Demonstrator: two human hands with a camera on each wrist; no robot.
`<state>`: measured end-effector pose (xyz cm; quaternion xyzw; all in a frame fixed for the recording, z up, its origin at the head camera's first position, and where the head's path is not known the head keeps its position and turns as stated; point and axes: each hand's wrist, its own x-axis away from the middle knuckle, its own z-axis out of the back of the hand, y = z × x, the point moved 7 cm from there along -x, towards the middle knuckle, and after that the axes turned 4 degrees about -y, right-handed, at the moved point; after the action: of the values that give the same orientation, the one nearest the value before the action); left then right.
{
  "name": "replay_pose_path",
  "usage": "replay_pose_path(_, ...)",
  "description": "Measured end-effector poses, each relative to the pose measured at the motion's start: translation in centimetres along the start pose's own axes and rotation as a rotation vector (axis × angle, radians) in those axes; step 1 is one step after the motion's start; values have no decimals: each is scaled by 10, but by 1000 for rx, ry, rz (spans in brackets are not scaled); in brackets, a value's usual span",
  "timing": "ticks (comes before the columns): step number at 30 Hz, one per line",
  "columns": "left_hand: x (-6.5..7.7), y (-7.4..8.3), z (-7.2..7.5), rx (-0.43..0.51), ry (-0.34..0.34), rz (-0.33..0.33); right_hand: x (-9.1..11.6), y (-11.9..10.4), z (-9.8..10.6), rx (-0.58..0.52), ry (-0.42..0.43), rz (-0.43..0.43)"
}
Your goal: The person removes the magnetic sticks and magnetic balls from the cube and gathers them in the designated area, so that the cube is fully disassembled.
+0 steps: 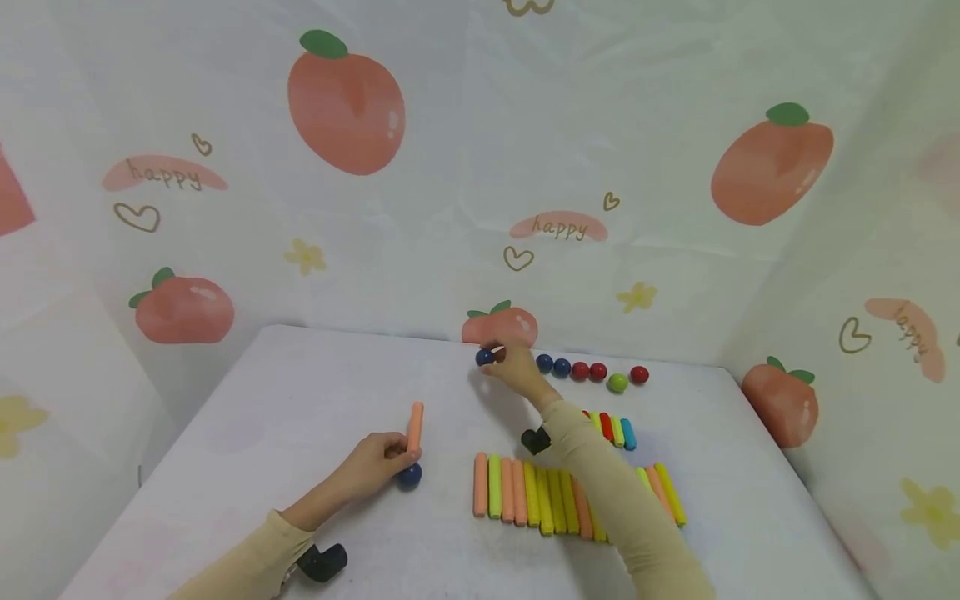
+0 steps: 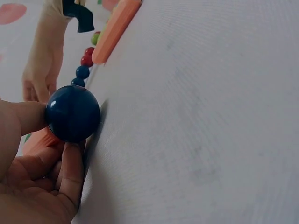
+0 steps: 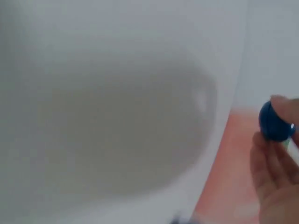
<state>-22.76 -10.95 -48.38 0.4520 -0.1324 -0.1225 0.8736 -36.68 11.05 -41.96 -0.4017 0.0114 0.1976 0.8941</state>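
Note:
My left hand (image 1: 377, 461) pinches the lower end of an orange stick (image 1: 416, 425) at the left of the white table. A glossy dark blue ball (image 1: 409, 476) sits at that end, against the thumb and fingers. In the left wrist view this blue ball (image 2: 73, 114) covers much of the orange stick (image 2: 41, 141). Farther back, my right hand (image 1: 519, 367) holds a second blue ball (image 1: 485, 357) between thumb and fingertips, above the table's far edge. That second ball (image 3: 274, 122) also shows in the right wrist view, with a wide blurred shadow beside it.
Blue balls (image 1: 562, 367), red balls (image 1: 597, 372) and a green ball (image 1: 618, 383) line the back. Several long orange and yellow sticks (image 1: 555, 500) lie side by side at centre right, partly under the right sleeve (image 1: 622, 500). Shorter coloured sticks (image 1: 617, 431) lie behind them.

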Motion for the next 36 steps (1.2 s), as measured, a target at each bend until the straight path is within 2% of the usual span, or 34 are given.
replay_pose_path(5,0,0,1,10,-5,-5,-4,35,39,41,15,-51)
replay_pose_path(10,0,0,1,15,-15,-11,-3,59,53,72,-4,-80)
replay_pose_path(19,-1,-1,0,24,-27,-20,1,73,53,123,-74,-150)
replay_pose_path(26,-1,-4,-1,20,-29,-4,0,81,50,132,-91,-199)
replay_pose_path(36,0,-2,-1,45,-47,-50,0,87,49,176,-113,-217)
